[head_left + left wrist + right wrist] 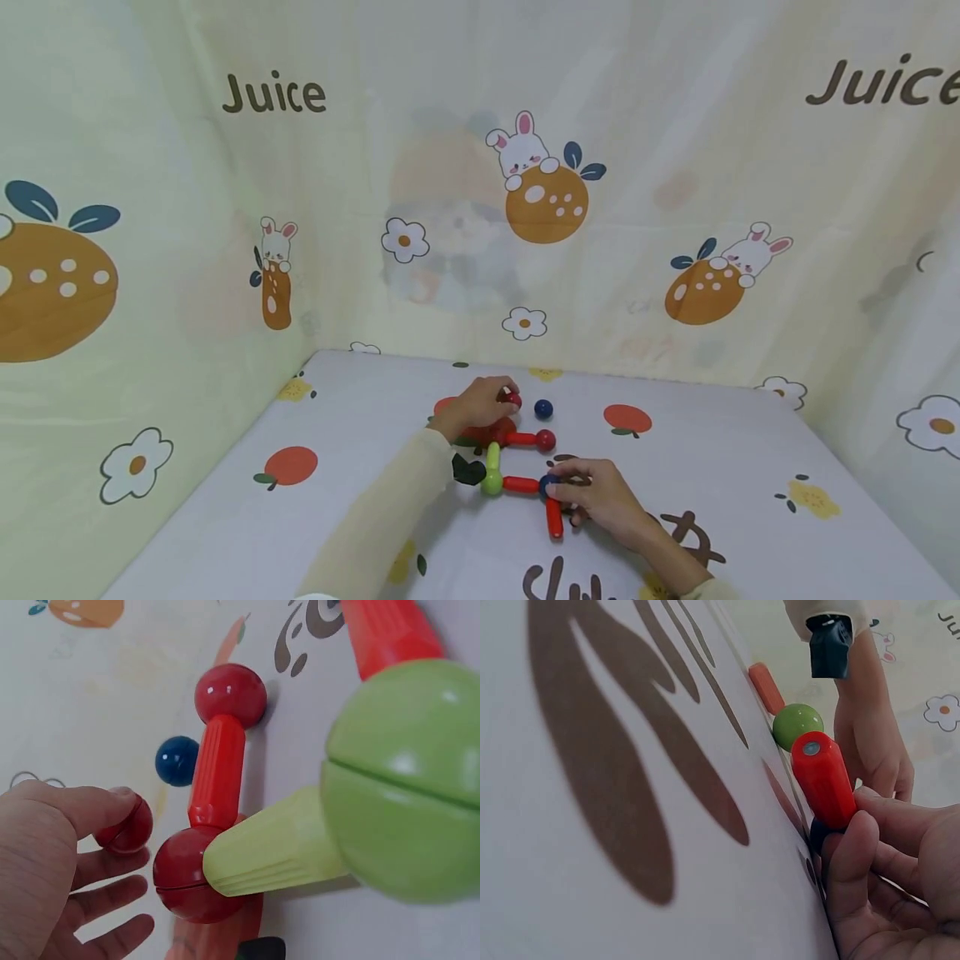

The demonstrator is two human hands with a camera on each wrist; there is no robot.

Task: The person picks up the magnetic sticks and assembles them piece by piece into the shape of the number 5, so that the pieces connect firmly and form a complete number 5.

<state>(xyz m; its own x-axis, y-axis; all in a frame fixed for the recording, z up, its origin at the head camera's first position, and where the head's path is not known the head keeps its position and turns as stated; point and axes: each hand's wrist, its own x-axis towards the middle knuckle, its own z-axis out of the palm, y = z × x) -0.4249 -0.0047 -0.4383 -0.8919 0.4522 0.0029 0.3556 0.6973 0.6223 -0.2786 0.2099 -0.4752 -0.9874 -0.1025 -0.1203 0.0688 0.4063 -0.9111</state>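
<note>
My left hand [480, 404] pinches a loose red ball [133, 825] at the far side of the magnetic rod-and-ball build. With its fingers my right hand [607, 500] grips a dark blue ball [548, 486], from which a red rod [555, 520] points toward me. Another red rod [521, 484] runs left from that ball to a green ball [492, 482]. A yellow-green rod [274, 844] links the green ball to a red ball [184, 885], and from there a red rod [217, 769] reaches another red ball [231, 694].
A loose dark blue ball [543, 409] lies behind the build, right of my left hand. The printed white cloth [247, 533] covers the table. Printed curtains [450, 67] stand behind and at both sides.
</note>
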